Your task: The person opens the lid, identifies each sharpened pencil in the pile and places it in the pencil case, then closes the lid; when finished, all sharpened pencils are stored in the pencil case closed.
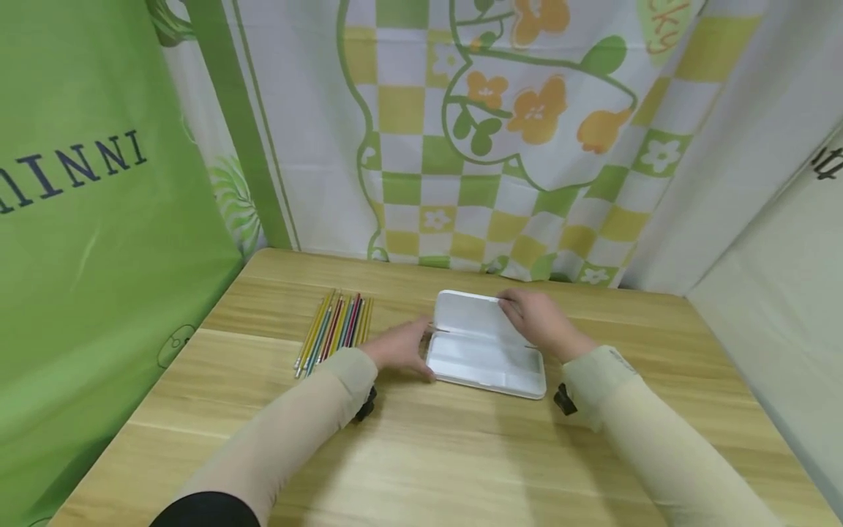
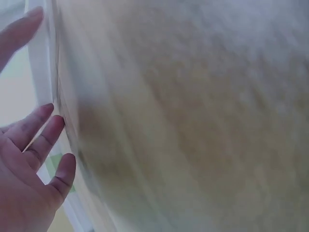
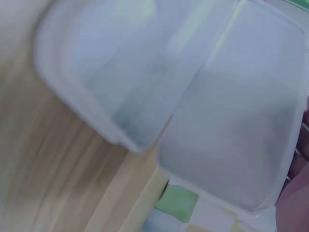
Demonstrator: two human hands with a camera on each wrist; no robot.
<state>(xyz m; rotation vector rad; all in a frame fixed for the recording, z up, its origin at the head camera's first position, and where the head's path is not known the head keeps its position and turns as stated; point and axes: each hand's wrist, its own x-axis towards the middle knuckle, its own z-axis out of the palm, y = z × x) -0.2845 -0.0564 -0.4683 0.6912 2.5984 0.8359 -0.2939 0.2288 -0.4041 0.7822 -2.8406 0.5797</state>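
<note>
A white pencil case (image 1: pixel 464 359) lies on the table with its hinged lid (image 1: pixel 464 315) raised at the back. Its tray is bare and has a shallow divider near the right end. My left hand (image 1: pixel 398 350) is at the case's left end, thumb by the near corner. In the left wrist view the fingers (image 2: pixel 46 142) are spread and fairly straight, tips at a pale edge. My right hand (image 1: pixel 536 318) grips the lid's upper right edge. Seen from the right wrist, its fingers (image 3: pixel 299 169) lie behind the rim of the open lid (image 3: pixel 231 106).
Left of the case, several pencils (image 1: pixel 339 322) in yellow, red, teal and dark colours lie side by side on the wooden table (image 1: pixel 454 454). A patterned curtain (image 1: pixel 408 146) hangs along the back edge, and a green cloth (image 1: pixel 99 256) along the left.
</note>
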